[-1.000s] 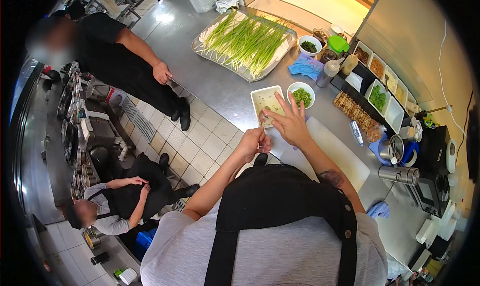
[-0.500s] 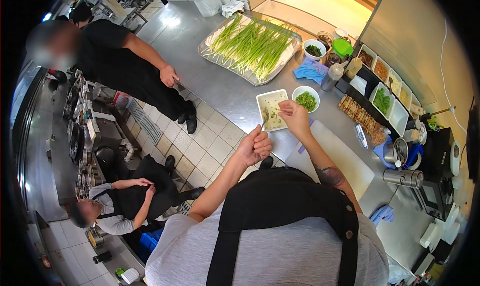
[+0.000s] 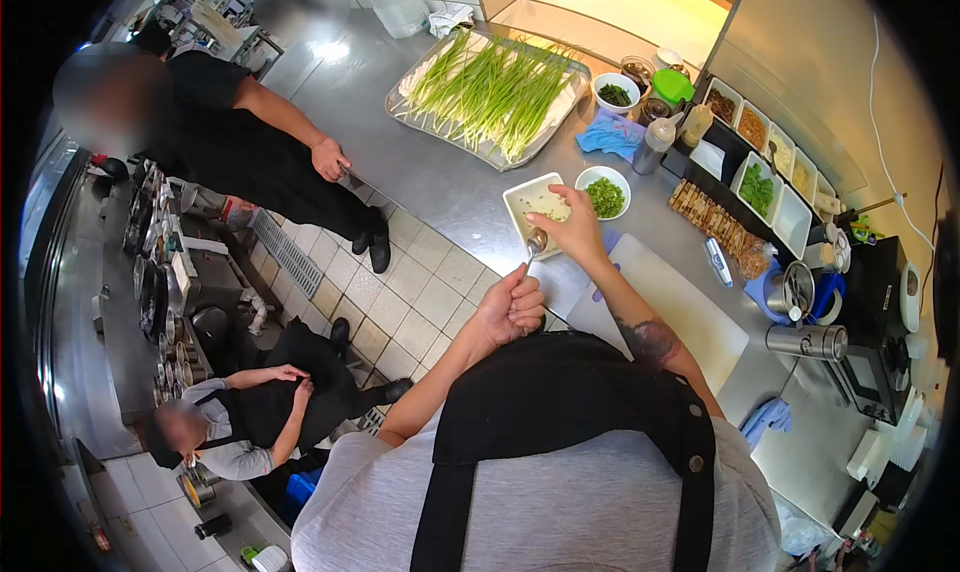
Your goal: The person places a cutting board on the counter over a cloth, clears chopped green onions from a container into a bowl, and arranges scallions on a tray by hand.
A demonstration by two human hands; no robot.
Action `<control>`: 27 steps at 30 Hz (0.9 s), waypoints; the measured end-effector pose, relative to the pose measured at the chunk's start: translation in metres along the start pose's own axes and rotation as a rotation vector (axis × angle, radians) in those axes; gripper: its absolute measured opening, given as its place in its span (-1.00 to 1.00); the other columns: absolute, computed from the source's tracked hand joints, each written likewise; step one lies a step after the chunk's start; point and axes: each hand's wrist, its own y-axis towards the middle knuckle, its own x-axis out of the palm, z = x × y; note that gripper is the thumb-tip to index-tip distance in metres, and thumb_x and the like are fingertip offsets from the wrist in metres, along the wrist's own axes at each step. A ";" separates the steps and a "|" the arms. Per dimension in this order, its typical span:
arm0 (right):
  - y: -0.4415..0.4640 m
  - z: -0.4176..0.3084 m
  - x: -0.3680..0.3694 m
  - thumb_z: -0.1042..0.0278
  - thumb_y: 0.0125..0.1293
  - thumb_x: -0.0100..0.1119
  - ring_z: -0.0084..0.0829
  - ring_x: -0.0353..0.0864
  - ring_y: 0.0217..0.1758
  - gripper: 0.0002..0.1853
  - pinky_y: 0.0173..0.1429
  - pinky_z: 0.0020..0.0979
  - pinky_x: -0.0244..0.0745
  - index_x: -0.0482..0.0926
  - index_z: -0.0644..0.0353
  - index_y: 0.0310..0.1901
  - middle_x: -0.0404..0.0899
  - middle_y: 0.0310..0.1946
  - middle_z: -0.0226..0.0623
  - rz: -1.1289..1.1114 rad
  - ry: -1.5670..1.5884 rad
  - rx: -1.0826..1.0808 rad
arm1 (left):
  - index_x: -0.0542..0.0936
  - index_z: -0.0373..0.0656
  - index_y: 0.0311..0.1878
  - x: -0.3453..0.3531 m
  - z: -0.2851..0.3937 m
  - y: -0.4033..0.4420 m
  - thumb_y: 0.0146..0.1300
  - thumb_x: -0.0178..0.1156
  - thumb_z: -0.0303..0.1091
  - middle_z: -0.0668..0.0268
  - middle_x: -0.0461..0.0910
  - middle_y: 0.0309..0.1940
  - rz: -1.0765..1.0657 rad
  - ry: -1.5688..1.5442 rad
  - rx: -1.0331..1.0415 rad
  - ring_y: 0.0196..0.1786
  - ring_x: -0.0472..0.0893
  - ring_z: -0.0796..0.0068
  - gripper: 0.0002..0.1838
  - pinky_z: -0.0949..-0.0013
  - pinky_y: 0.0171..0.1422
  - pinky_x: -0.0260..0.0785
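Observation:
My left hand (image 3: pixel 509 308) is closed round the handle of a metal spoon (image 3: pixel 537 240), whose bowl is at the near edge of a white rectangular dish (image 3: pixel 515 198). Small green bits lie scattered in the dish. Over the dish's right side is my right hand (image 3: pixel 570 222), thumb and fingers apart, with nothing visible between them. Just right of the dish stands a round white bowl (image 3: pixel 605 190) of chopped greens. A white cutting board (image 3: pixel 680 317) lies partly under my right forearm.
A tray of long green stalks (image 3: pixel 490 97) sits farther back. Squeeze bottles (image 3: pixel 655 144), a blue cloth (image 3: pixel 610 135) and a rack of ingredient tubs (image 3: pixel 757 187) stand right. One person (image 3: pixel 250 122) stands at the counter's left; another (image 3: pixel 270 402) is lower left.
My right hand's fingers have spread from a pinch over the dish. The spoon's bowl has come back toward the dish's near edge. Another blurred head has appeared at the top left.

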 end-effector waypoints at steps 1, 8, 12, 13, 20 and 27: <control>0.002 0.000 -0.001 0.09 -0.13 0.51 -0.14 0.50 -0.07 -0.43 0.04 -0.21 0.41 0.56 0.16 -0.08 0.48 -0.22 -0.14 0.044 -0.079 -0.052 | 0.17 0.01 -0.65 -0.001 -0.001 -0.002 0.48 -0.26 0.08 0.50 0.04 -0.77 0.014 0.000 0.005 -0.72 0.01 0.64 -0.44 0.55 -0.66 -0.05; 0.006 -0.010 -0.013 0.15 -0.15 0.44 -0.22 0.45 -0.18 -0.76 -0.10 -0.19 0.36 0.64 0.10 -0.51 0.46 -0.36 -0.26 -0.126 -0.472 -0.199 | 0.18 0.00 -0.65 -0.010 0.009 0.000 0.46 -0.21 0.09 0.51 0.02 -0.76 -0.121 -0.095 0.042 -0.70 0.03 0.66 -0.44 0.56 -0.64 -0.07; 0.000 0.002 -0.011 0.21 -0.10 0.35 -0.22 0.46 -0.09 -0.83 -0.04 -0.16 0.40 0.73 0.01 -0.42 0.52 -0.35 -0.24 -0.202 -0.542 -0.302 | 0.21 -0.01 -0.64 -0.024 0.008 0.008 0.45 -0.16 0.09 0.52 0.05 -0.74 -0.183 -0.177 0.058 -0.70 0.04 0.68 -0.46 0.57 -0.64 -0.06; -0.001 0.006 -0.010 0.22 -0.05 0.33 -0.18 0.48 -0.12 -0.83 -0.05 -0.14 0.40 0.73 0.06 -0.41 0.55 -0.36 -0.22 -0.205 -0.489 -0.276 | 0.19 -0.01 -0.64 -0.025 0.006 0.011 0.45 -0.18 0.10 0.52 0.04 -0.75 -0.209 -0.218 0.043 -0.70 0.03 0.67 -0.45 0.57 -0.64 -0.05; -0.026 -0.014 -0.011 0.18 0.36 0.15 -0.67 0.34 -0.51 -0.65 -0.39 -0.52 0.26 0.63 0.35 -0.40 0.52 -0.55 -0.42 -0.229 0.438 0.324 | 0.17 -0.01 -0.65 0.002 -0.007 0.021 0.47 -0.24 0.10 0.52 0.03 -0.75 -0.242 -0.236 0.103 -0.70 0.02 0.65 -0.43 0.57 -0.63 -0.02; -0.017 -0.020 -0.022 0.23 0.29 0.26 -0.72 0.27 -0.58 -0.80 -0.50 -0.63 0.17 0.58 0.17 -0.39 0.43 -0.58 -0.55 -0.353 1.037 0.710 | 0.17 0.00 -0.64 0.009 -0.013 0.020 0.46 -0.25 0.14 0.52 0.02 -0.75 -0.205 -0.140 0.048 -0.71 -0.01 0.65 -0.43 0.57 -0.65 -0.06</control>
